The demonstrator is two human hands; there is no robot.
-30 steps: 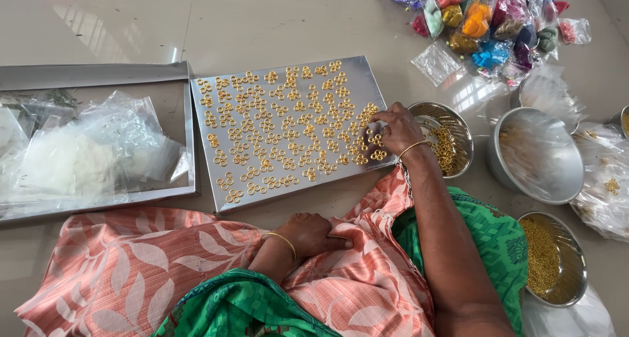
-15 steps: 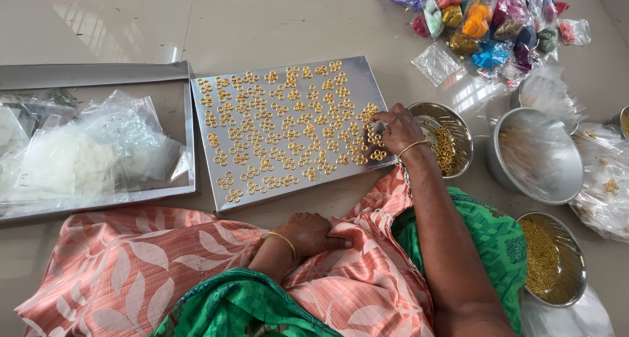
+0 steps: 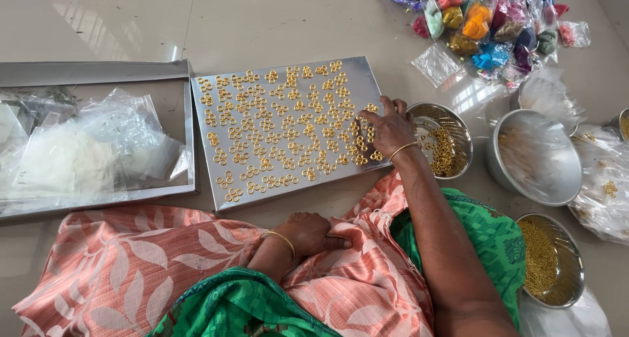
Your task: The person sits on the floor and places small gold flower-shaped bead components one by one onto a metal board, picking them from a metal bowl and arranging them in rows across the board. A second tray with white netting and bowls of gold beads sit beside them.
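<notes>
The right hand (image 3: 391,129) rests fingers-down on the right edge of the flat silver metal tray (image 3: 209,180), fingertips among the small gold ring clusters (image 3: 282,134) laid in rows; whether it pinches one I cannot tell. A brush of the wrist could scatter neighbouring clusters. The left hand (image 3: 308,232) lies loosely curled on the peach patterned cloth (image 3: 131,265) below the tray, holding nothing. Right of the tray, touching it, sits a steel bowl of gold rings (image 3: 445,147); left of it, a grey box of clear plastic bags (image 3: 85,147).
</notes>
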